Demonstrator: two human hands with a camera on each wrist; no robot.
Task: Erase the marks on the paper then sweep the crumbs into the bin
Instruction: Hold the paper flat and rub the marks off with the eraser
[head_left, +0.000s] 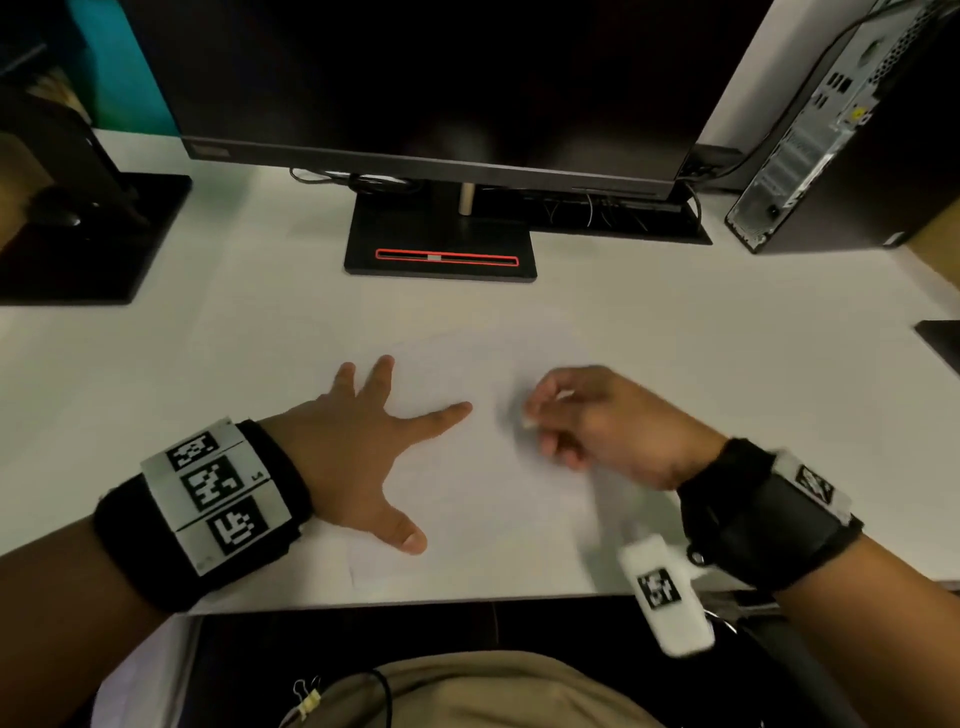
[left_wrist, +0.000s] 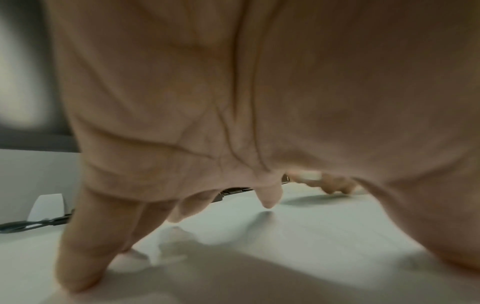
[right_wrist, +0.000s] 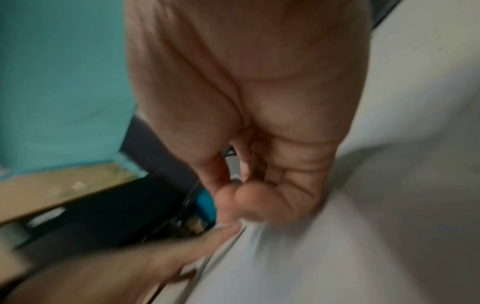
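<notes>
Office, monitor (head_left: 426, 88), desktop tower (head_left: 826, 130), white desk (head_left: 260, 338)

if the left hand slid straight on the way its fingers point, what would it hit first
Likely the black monitor base. The left hand lies flat on the white paper, fingers aimed up and slightly right; bare white desk lies between, though depth is unclear.

No words or numbers can be read; only black-and-white coded squares stand on the left wristband (head_left: 215, 491) and the right wristband (head_left: 815, 486).

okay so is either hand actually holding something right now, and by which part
The right hand pinches a small white eraser by its upper end; the lower end meets the paper. The left hand holds nothing, pressing flat.
</notes>
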